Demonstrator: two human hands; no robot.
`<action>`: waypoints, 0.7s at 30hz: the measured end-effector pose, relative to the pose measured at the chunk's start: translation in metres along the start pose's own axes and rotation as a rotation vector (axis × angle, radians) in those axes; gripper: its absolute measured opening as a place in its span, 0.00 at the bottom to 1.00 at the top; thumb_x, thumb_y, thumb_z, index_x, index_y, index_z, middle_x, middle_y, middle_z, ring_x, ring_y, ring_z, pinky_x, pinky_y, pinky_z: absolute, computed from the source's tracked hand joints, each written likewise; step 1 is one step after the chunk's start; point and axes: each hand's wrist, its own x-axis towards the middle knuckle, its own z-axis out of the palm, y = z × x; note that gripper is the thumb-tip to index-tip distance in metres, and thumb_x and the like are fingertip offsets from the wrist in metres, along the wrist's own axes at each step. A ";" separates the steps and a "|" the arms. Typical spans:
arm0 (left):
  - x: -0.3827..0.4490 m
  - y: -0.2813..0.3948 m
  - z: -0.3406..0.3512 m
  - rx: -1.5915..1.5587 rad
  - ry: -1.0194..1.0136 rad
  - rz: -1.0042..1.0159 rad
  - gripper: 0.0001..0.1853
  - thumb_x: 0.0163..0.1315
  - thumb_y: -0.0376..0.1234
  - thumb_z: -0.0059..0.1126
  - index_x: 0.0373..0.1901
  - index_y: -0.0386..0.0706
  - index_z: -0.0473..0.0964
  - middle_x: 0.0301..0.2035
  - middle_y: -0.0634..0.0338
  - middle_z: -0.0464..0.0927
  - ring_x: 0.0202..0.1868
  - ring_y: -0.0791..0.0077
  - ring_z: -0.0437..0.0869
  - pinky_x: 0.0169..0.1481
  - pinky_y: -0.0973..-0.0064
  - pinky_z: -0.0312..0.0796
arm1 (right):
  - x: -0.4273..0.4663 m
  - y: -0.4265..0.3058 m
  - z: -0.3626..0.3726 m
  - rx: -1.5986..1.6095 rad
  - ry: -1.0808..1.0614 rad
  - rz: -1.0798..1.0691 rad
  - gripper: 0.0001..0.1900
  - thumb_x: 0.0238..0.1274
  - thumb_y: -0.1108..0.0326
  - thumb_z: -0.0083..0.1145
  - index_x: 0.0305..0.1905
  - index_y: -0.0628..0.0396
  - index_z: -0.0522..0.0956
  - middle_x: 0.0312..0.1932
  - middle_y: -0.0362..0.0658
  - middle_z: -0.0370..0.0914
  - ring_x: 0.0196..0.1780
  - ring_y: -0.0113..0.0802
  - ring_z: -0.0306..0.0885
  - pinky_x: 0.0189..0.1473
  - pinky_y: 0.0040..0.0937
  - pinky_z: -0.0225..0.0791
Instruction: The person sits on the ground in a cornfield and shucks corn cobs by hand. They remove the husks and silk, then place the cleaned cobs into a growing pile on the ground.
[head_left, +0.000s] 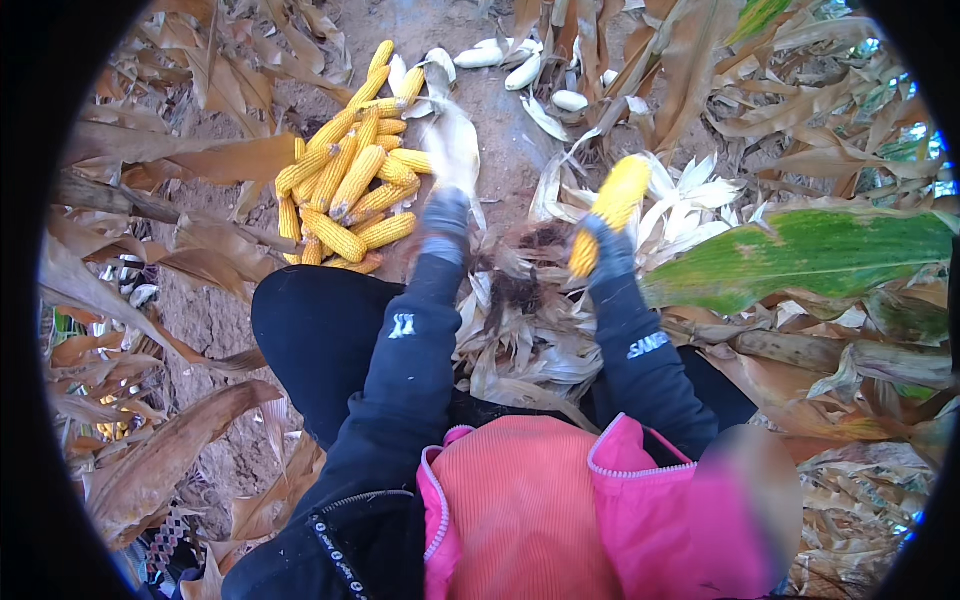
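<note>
My right hand (609, 244), in a grey glove, is closed around a husked yellow ear of corn (626, 191), blurred by motion. My left hand (446, 214), gloved too, is at a pale, blurred corn husk (454, 146); whether its fingers grip it I cannot tell. Left of that hand lies a pile of husked yellow corn ears (356, 176) on the soil. Loose pale husks (686, 199) lie just beyond and right of my right hand. More husks and brown corn silk (517, 300) are heaped between my forearms.
Several ears in white husks (523, 71) lie on the ground ahead. Dry corn stalks and leaves (810, 127) stand and lie on both sides. A large green leaf (810, 255) reaches in from the right. My bent knee (322, 330) is close to the pile.
</note>
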 end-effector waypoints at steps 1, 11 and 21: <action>-0.014 0.006 0.009 0.234 -0.138 0.040 0.25 0.56 0.50 0.45 0.44 0.38 0.68 0.32 0.52 0.75 0.33 0.64 0.76 0.35 0.70 0.70 | 0.004 -0.016 0.005 -0.018 0.061 -0.039 0.17 0.43 0.73 0.61 0.40 0.60 0.68 0.19 0.43 0.70 0.17 0.33 0.71 0.15 0.29 0.69; -0.036 0.060 0.036 -0.550 -0.466 0.251 0.32 0.50 0.43 0.62 0.52 0.34 0.64 0.44 0.54 0.73 0.46 0.68 0.74 0.51 0.74 0.67 | -0.015 -0.042 0.065 -0.924 -0.261 -0.393 0.29 0.37 0.71 0.65 0.48 0.61 0.63 0.36 0.44 0.74 0.36 0.32 0.74 0.39 0.28 0.70; 0.040 0.006 -0.017 -1.631 0.112 -0.325 0.25 0.53 0.49 0.55 0.46 0.42 0.67 0.37 0.57 0.72 0.36 0.60 0.74 0.44 0.61 0.70 | 0.029 0.061 0.022 -1.912 -0.869 -0.671 0.30 0.44 0.55 0.59 0.55 0.53 0.67 0.49 0.51 0.69 0.49 0.49 0.68 0.56 0.48 0.55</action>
